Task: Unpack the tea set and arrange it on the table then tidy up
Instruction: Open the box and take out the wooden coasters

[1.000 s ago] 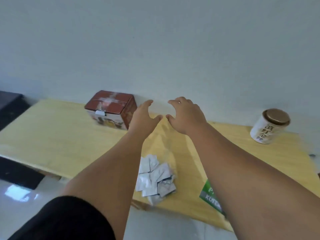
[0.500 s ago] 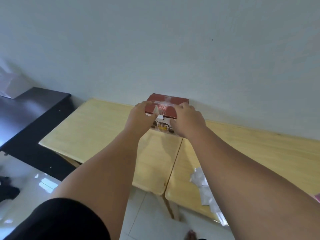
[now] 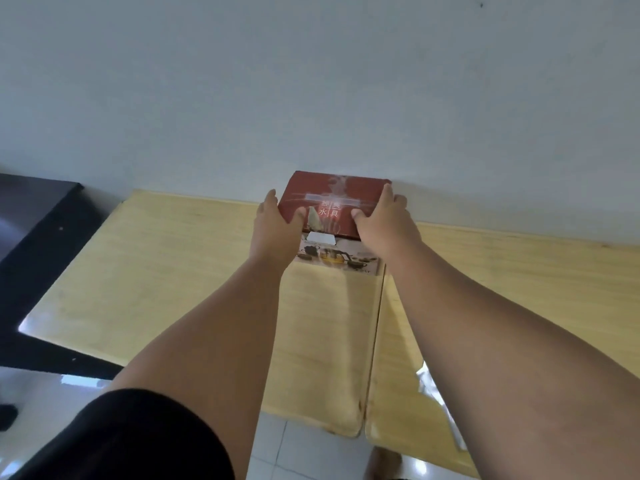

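A red tea set box [image 3: 332,199] with Chinese characters on its lid and a picture of teaware on its front stands at the back of the wooden table [image 3: 166,278], close to the wall. My left hand [image 3: 275,230] grips the box's left side, thumb on the lid. My right hand [image 3: 382,225] grips its right side the same way. The lid is closed with a white tab at the front.
The surface is two light wooden tables pushed together, with a seam [image 3: 375,341] running toward me. A black counter [image 3: 31,237] stands to the left. Crumpled white wrapping [image 3: 427,382] lies partly hidden under my right forearm. Tiled floor lies below.
My view swung left, bringing the box to centre. Both hands went from hovering open above the table to closing on the box's two sides. The white jar left the view.
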